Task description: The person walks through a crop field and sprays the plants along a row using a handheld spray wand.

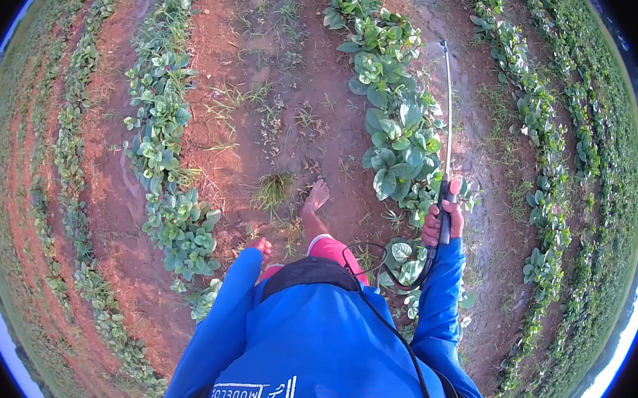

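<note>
My right hand (443, 224) is wrapped round the dark handle of a spray wand (449, 112). The thin metal lance points forward, its tip above the soil just right of a leafy crop row (398, 130). From the handle a black hose (406, 287) curves back toward my waist. My left hand (261, 247) is low beside my left thigh, its fingers curled and partly hidden by the blue sleeve. Whatever it may hold cannot be seen.
Another crop row (165, 129) runs along my left, and further rows stretch out on both sides. My bare foot (318, 197) is on the reddish soil between rows, near a grass tuft (274, 190). Dark straps cross my shoulders, and a dark belt (312, 272) lies at my waist.
</note>
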Demonstrator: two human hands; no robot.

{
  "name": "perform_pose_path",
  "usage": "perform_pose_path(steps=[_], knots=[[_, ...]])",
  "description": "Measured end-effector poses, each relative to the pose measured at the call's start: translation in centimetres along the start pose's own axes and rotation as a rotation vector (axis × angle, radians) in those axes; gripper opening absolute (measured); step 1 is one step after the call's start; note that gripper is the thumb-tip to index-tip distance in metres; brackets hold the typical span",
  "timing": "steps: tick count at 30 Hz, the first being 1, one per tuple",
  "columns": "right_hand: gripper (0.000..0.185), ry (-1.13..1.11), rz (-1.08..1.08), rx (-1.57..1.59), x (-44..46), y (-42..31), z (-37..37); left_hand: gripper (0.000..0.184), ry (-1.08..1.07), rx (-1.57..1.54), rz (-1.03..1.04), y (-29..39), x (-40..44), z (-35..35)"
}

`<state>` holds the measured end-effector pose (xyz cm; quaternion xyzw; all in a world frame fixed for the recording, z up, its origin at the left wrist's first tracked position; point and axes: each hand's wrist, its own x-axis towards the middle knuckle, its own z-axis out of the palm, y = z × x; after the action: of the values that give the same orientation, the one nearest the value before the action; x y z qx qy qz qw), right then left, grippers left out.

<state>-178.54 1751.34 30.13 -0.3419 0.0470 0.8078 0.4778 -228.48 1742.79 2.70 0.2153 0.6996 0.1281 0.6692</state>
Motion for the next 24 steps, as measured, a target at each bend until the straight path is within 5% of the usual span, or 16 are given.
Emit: perform_pose_path(steps=[5,10,18,24], knots=[[0.028,0.245,-0.052,-0.105,6.4,-2.7,4.9,0.032,0.083,0.097,-0.063,10.4,2.7,-3.4],[0.017,0.517,-0.024,-0.446,8.2,2.2,7.9,0.034,0.11,0.167,-0.011,18.6,5.4,-7.4],[0.022,0.434,0.076,-0.625,18.1,-0.8,9.5,0.028,0.129,0.062,-0.06,28.4,7.5,-7.4],[0.03,0.284,0.211,-0.208,26.8,-11.6,12.8,0.022,0.185,0.042,-0.165,30.6,8.3,-8.1]])
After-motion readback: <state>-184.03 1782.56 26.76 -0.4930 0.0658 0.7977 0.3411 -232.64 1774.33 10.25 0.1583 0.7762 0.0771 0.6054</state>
